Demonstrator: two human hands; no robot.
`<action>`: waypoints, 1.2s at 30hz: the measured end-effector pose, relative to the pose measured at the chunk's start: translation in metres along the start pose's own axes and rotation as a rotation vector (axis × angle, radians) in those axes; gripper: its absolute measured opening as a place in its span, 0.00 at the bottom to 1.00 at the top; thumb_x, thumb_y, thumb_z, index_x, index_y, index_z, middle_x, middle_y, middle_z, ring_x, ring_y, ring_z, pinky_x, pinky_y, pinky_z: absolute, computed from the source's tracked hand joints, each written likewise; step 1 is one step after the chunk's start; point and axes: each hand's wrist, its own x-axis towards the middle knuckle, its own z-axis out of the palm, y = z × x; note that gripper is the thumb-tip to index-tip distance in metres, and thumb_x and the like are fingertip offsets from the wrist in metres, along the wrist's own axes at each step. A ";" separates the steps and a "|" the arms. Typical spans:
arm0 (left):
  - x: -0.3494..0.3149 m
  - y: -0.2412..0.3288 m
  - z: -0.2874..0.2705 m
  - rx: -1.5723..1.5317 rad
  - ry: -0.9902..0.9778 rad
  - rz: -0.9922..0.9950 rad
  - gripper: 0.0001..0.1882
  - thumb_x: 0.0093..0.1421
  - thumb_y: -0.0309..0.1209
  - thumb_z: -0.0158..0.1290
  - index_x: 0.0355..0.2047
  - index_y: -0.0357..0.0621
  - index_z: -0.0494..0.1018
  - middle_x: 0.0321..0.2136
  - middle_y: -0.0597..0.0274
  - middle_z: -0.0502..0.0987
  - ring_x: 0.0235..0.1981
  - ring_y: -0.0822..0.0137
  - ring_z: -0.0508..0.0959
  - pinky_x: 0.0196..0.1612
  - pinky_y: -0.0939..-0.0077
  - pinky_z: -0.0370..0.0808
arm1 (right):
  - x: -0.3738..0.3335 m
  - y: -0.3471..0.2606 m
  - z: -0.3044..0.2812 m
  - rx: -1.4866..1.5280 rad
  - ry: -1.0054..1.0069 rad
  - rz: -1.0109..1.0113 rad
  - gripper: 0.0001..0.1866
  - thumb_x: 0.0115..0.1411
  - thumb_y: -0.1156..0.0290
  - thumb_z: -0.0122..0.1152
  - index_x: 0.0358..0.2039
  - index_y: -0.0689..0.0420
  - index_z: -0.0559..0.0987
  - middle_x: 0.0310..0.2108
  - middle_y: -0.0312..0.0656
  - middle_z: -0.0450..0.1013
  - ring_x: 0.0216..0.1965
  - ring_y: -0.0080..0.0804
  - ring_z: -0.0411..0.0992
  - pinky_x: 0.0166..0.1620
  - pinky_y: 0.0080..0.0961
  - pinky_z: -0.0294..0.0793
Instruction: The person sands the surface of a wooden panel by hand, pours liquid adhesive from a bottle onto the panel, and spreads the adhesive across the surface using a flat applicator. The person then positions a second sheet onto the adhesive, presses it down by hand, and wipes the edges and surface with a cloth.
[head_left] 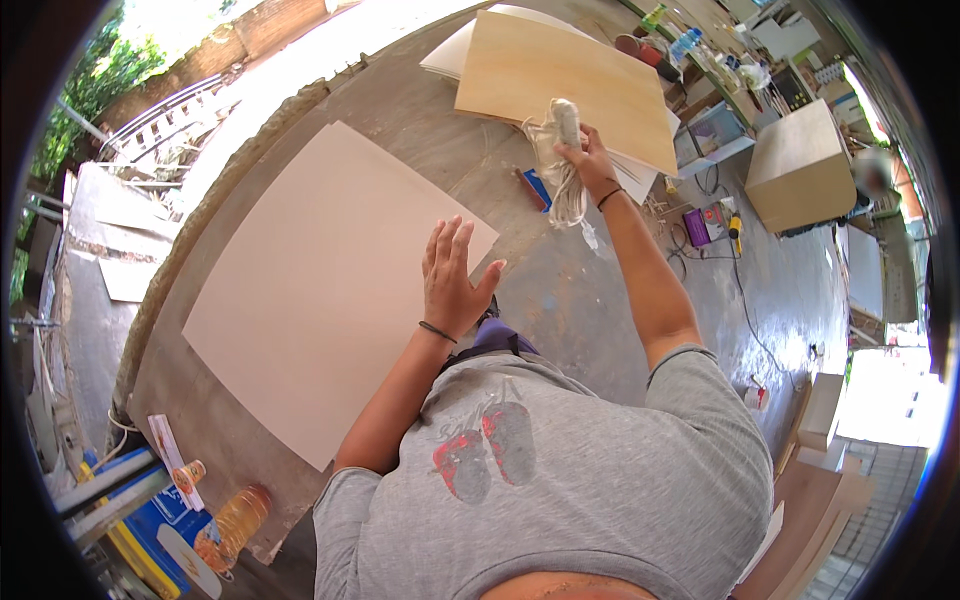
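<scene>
My right hand [592, 163] is closed round a bundle of off-white string [566, 130], held up in front of the tan boards. Loose strands hang below my fingers. My left hand [455, 285], palm down with fingers stretched and thumb out, is over the near right edge of a large pale sheet [320, 290]. Whether it touches the sheet I cannot tell. Below the string, a small blue thing with a brown strip [533, 189] lies on the grey floor.
Tan boards [560, 75] are stacked ahead of me. To the right are a wooden box [800, 165], a purple package [706, 225] and a trailing black cable [745, 310]. A bottle of orange liquid [240, 520] is at the lower left. A rough ledge [215, 190] borders the floor.
</scene>
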 end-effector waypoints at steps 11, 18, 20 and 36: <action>0.053 0.027 0.009 -0.402 0.168 0.028 0.36 0.55 0.39 0.57 0.58 0.33 0.55 0.57 0.41 0.58 0.58 0.50 0.60 0.59 0.62 0.59 | -0.092 -0.060 0.076 1.213 -0.590 0.462 0.35 0.62 0.42 0.38 0.56 0.61 0.65 0.50 0.46 0.69 0.48 0.38 0.70 0.53 0.35 0.68; 0.044 -0.017 -0.031 -1.573 0.016 -0.558 0.22 0.62 0.36 0.46 0.53 0.37 0.63 0.44 0.57 0.73 0.44 0.66 0.75 0.46 0.74 0.73 | -0.093 -0.062 0.111 0.879 -0.525 0.266 0.27 0.62 0.50 0.46 0.55 0.55 0.63 0.48 0.43 0.68 0.50 0.32 0.66 0.54 0.33 0.63; 0.037 -0.028 -0.044 -1.748 0.007 -0.679 0.19 0.64 0.35 0.43 0.51 0.37 0.65 0.40 0.59 0.75 0.39 0.70 0.76 0.43 0.74 0.74 | -0.087 -0.058 0.115 0.864 -0.593 0.318 0.23 0.61 0.56 0.50 0.52 0.55 0.65 0.46 0.42 0.69 0.47 0.32 0.68 0.50 0.32 0.68; 0.018 -0.083 -0.060 -1.569 -0.011 -0.654 0.23 0.66 0.43 0.37 0.52 0.36 0.62 0.39 0.57 0.72 0.29 0.69 0.74 0.30 0.76 0.74 | -0.114 -0.097 0.165 0.774 -0.745 0.325 0.26 0.62 0.58 0.52 0.57 0.55 0.62 0.50 0.38 0.67 0.51 0.28 0.64 0.53 0.33 0.64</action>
